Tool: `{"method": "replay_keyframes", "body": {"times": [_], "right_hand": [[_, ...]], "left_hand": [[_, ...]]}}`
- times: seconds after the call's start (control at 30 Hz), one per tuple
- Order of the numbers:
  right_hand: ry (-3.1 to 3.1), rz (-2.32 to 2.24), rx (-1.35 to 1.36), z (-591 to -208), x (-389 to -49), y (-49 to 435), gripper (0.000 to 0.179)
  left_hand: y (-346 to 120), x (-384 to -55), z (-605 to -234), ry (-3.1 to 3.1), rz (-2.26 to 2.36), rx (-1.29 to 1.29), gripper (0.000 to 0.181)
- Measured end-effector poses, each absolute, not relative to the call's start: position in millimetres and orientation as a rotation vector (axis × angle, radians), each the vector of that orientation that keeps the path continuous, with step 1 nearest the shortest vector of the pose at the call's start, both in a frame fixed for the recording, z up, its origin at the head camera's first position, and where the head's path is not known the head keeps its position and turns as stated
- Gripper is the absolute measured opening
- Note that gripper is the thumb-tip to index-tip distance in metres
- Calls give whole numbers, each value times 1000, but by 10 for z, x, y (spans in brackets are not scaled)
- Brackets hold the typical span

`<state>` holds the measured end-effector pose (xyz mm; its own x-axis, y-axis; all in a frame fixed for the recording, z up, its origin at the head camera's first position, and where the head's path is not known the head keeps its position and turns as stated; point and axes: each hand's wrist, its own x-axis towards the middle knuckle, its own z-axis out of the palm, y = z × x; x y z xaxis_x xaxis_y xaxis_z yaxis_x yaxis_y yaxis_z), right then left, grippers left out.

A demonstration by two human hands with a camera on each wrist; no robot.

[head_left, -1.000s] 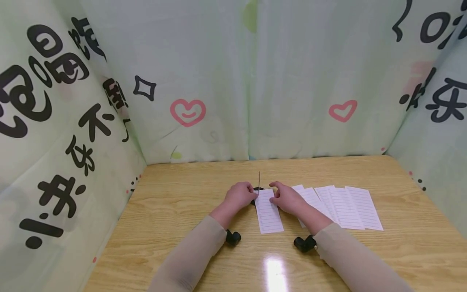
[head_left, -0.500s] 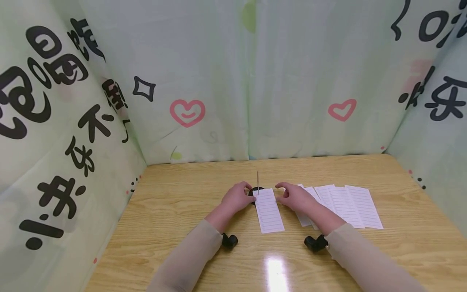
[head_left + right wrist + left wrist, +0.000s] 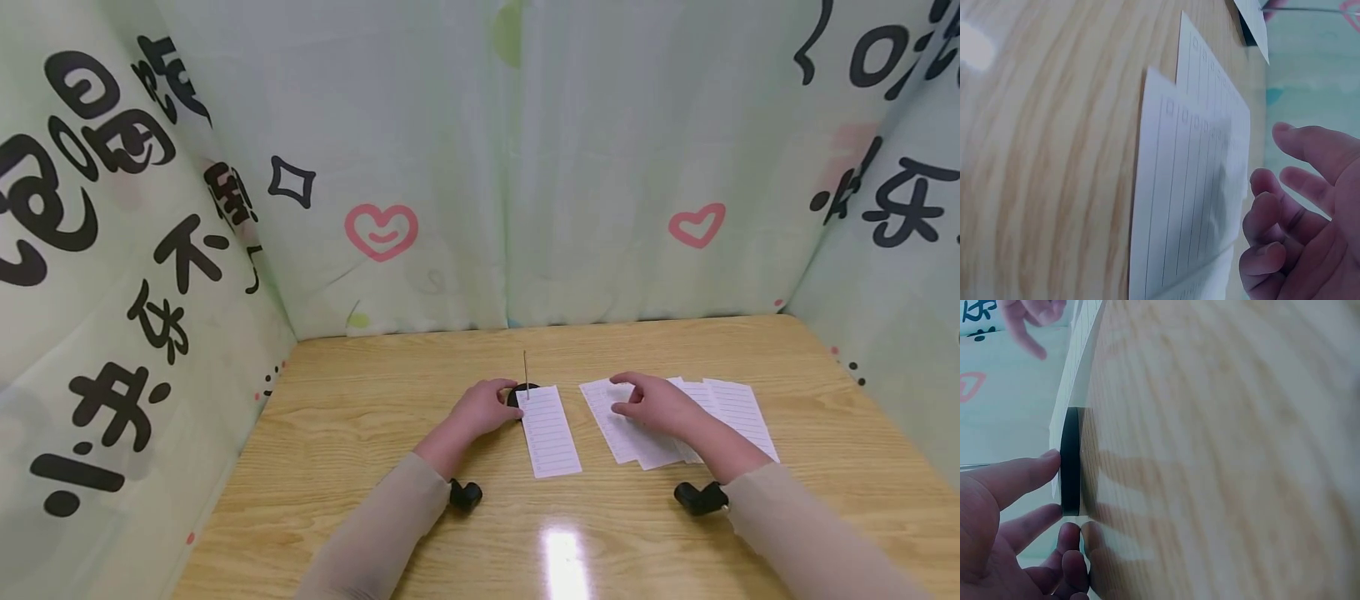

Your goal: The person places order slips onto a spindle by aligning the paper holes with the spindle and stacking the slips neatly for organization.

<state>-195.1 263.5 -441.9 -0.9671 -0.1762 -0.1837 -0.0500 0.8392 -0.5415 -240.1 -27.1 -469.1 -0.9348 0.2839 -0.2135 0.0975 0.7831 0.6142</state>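
Observation:
My left hand [image 3: 482,407] holds the round black base [image 3: 1070,462] of a receipt spike, thumb and index finger at its edge. The thin spike [image 3: 526,367] stands upright from the base. A lined white slip [image 3: 551,433] sits on the spike by its top end and hangs forward over the base's rim. My right hand [image 3: 660,404] hovers over the loose lined slips [image 3: 617,425], its fingers loosely bent and nothing between them. In the right wrist view those slips [image 3: 1179,181] overlap one another on the table, the fingertips beside them.
The wooden table [image 3: 375,400] carries the slips fanned out at the right. A pale curtain [image 3: 450,125] with black characters and pink hearts encloses the back and both sides. Black wrist cameras hang below both sleeves.
My right hand has left the slip at the spike and moved right over the loose slips. My left hand stays at the spike's base, its thumb now lower at the rim.

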Motion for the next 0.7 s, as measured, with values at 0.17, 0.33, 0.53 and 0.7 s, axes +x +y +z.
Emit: {"method": "replay_keyframes", "body": {"times": [0.17,0.33,0.53,0.7], "right_hand": [[2799,-812,-155,-4386,-1950,2772,55],[2780,-798,-135,-4393,-1973,2871,57],[2746,-768,-95,-4432,-2016,2958,58],[2740,-733,-102,-4441,-2062,2984,60]], "left_hand": [[-275,-2401,-4666,2672,903,292,57],[-264,-2408,-4668,2669,907,300,57],[-258,-2417,-4695,2669,913,302,56],[-266,-2411,-4688,2667,912,310,55]]}}
